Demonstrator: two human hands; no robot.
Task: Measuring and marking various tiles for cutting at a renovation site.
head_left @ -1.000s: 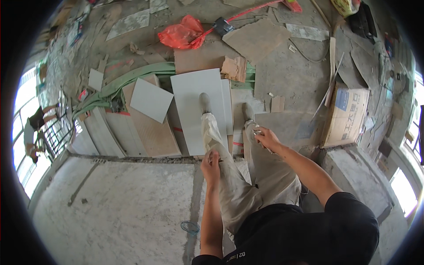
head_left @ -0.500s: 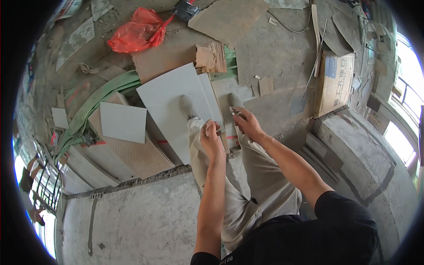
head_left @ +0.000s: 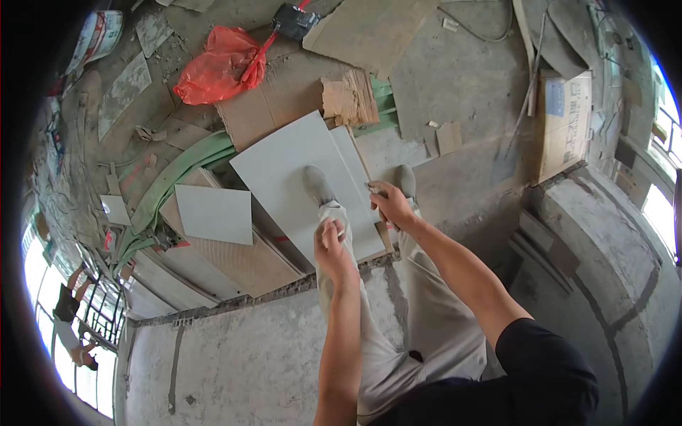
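Observation:
My left hand [head_left: 332,247] is closed above my left shin, with a small pale bit at its fingers too small to name. My right hand [head_left: 390,204] hovers to its right in a pinch; a tiny thin thing shows at the fingertips, its kind unclear. Below the hands, a large white tile [head_left: 277,160] lies with my left shoe [head_left: 317,184] on it. Another white panel [head_left: 353,167] lies partly under its right side. My right shoe [head_left: 406,179] is just beyond the right hand. Neither hand touches the tiles.
Left of the large tile, a smaller white tile [head_left: 215,214] rests on a tile stack [head_left: 231,259] beside green strapping [head_left: 167,181]. Cardboard [head_left: 266,106], a red plastic bag [head_left: 220,67] and a cardboard box [head_left: 565,131] lie around. Another person [head_left: 71,323] shows at far left.
The view has shifted, so the tiles and floor now sit lower and further right. Both hands stay closed; the left one has moved slightly left and lower in the picture.

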